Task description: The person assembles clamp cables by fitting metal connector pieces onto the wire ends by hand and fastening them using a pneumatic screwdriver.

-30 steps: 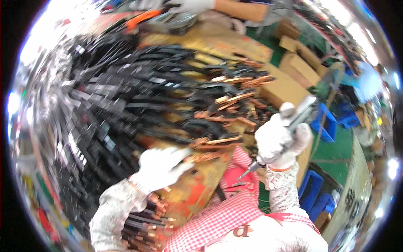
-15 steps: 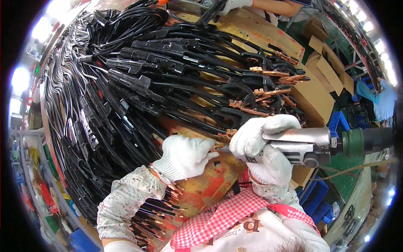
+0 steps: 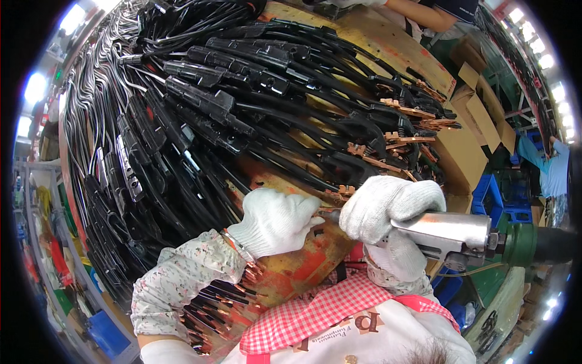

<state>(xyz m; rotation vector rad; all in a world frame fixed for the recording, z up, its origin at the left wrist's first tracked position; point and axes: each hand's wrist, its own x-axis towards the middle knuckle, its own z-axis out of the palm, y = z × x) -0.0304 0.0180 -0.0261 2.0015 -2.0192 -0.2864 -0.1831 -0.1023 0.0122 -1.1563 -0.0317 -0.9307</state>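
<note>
My right hand [image 3: 391,209], in a white knit glove, is wrapped round a silver pneumatic screwdriver [image 3: 454,229] held level, its bit pointing left. My left hand [image 3: 276,221], gloved too, is closed in a pinch just left of the bit. A small copper-coloured end peeks out between the fingertips and the bit; the rest is hidden by the glove. Beyond my hands lie black cables with spring clamps [image 3: 364,130] whose jaws are copper-coloured [image 3: 409,111]. Several long black plastic housings [image 3: 209,100] sit on the cables.
Stripped copper cable ends [image 3: 227,297] lie beside my left forearm. The worktable [image 3: 297,261] is yellow, stained red. Open cardboard boxes [image 3: 454,158] and blue crates [image 3: 488,197] stand to the right. Another person's arm [image 3: 418,12] reaches in at the far edge.
The view has shifted slightly, so the pile sits further right. My right hand has turned a little over the tool, and the bit stays close to my left fingertips. The other person's hand has moved up.
</note>
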